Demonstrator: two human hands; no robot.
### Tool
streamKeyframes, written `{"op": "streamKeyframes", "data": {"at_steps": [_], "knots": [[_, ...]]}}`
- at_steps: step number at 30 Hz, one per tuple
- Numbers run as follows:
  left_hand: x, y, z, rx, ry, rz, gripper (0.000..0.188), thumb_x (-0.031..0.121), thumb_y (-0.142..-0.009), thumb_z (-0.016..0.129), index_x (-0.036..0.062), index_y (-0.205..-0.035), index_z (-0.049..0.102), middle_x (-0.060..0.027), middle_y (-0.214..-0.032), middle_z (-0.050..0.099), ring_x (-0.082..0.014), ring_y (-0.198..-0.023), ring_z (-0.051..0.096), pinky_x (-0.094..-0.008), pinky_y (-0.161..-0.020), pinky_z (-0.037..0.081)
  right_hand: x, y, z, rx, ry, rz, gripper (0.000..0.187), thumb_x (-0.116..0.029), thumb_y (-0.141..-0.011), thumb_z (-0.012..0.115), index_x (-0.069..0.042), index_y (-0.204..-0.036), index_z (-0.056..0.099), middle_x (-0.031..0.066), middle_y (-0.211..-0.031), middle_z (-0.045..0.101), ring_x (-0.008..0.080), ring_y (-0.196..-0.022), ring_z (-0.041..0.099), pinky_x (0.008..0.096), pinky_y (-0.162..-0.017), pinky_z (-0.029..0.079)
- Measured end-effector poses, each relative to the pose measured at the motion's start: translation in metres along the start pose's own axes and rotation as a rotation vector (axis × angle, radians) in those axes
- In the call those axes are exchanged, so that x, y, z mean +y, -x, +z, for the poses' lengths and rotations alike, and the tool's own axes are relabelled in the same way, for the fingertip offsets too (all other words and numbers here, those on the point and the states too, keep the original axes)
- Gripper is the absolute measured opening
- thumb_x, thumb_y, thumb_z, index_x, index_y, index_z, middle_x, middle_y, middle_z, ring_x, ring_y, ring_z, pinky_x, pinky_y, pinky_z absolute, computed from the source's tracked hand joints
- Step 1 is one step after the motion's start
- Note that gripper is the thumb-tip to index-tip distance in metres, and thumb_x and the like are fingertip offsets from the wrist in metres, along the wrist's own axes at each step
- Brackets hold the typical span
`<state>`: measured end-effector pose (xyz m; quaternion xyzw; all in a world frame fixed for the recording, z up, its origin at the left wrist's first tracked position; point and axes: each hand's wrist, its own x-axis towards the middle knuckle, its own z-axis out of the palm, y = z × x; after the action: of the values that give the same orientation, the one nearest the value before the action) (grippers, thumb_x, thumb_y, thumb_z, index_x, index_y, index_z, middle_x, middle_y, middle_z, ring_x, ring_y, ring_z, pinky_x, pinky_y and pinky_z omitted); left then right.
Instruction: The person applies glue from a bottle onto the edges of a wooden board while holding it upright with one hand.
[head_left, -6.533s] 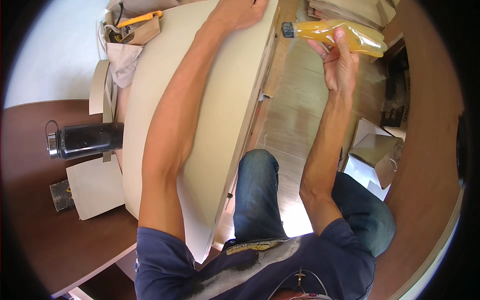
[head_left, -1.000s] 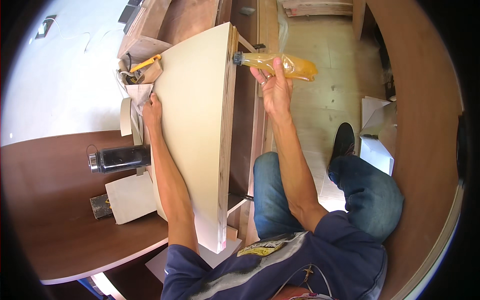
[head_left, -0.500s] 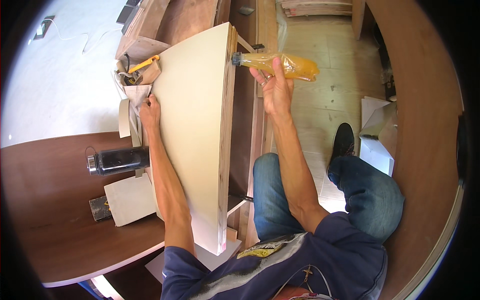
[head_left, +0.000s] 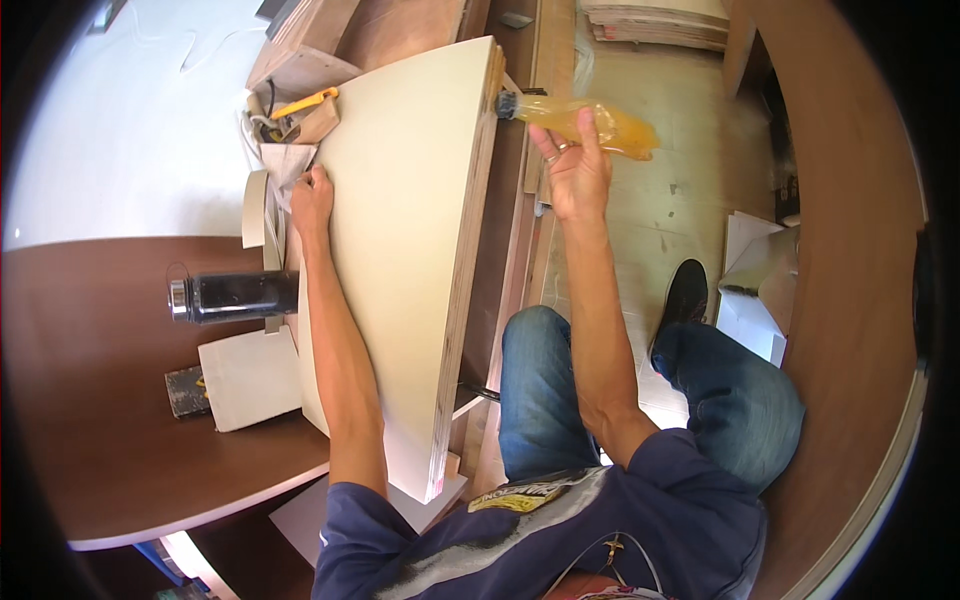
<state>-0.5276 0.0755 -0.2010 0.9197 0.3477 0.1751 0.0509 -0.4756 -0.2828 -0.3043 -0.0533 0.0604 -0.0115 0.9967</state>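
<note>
My right hand is closed around a soft clear plastic bottle of yellow-orange liquid. The bottle lies sideways, its dark cap close to the layered edge of a stack of pale boards; whether cap and edge touch, I cannot tell. Along the stack's left side, my left hand is closed in a fist near its far end. What those fingers hold, if anything, is hidden. Just beyond that hand sits a pale holder with a yellow-handled tool and other small items.
A black flask lies left of my left forearm on the brown surface. Near it are a white square piece and a small dark block. Wooden boxes stand at the far left, stacked boards at the far right.
The whole view has shifted slightly, with the boards and both hands appearing a little farther right. My grip on the bottle is the same, and my left hand stays at the boards' left edge.
</note>
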Motion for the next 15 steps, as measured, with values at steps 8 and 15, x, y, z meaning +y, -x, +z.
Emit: {"op": "streamKeyframes", "data": {"at_steps": [8,15], "knots": [[0.004,0.000,0.001,0.014,0.011,-0.009,0.061,0.048,-0.086,0.043,0.0007,-0.118,0.064,-0.0290,-0.113,0.063,-0.0417,-0.112,0.058,-0.0459,-0.097,0.044,-0.056,-0.021,0.045,-0.281,0.576,-0.242,0.022,-0.015,-0.091,0.065,0.001,-0.106,0.061,0.0085,-0.098,0.064,0.0195,-0.086,0.066,0.0412,-0.072,0.063],[0.002,0.005,-0.004,-0.038,0.042,-0.039,0.061,0.047,-0.087,0.042,-0.0001,-0.121,0.062,-0.0274,-0.113,0.064,-0.0402,-0.111,0.059,-0.0449,-0.096,0.044,-0.060,-0.035,0.081,-0.436,0.780,-0.203,0.023,-0.016,-0.089,0.068,0.002,-0.102,0.062,0.0089,-0.095,0.064,0.0201,-0.085,0.066,0.0404,-0.071,0.063]]}}
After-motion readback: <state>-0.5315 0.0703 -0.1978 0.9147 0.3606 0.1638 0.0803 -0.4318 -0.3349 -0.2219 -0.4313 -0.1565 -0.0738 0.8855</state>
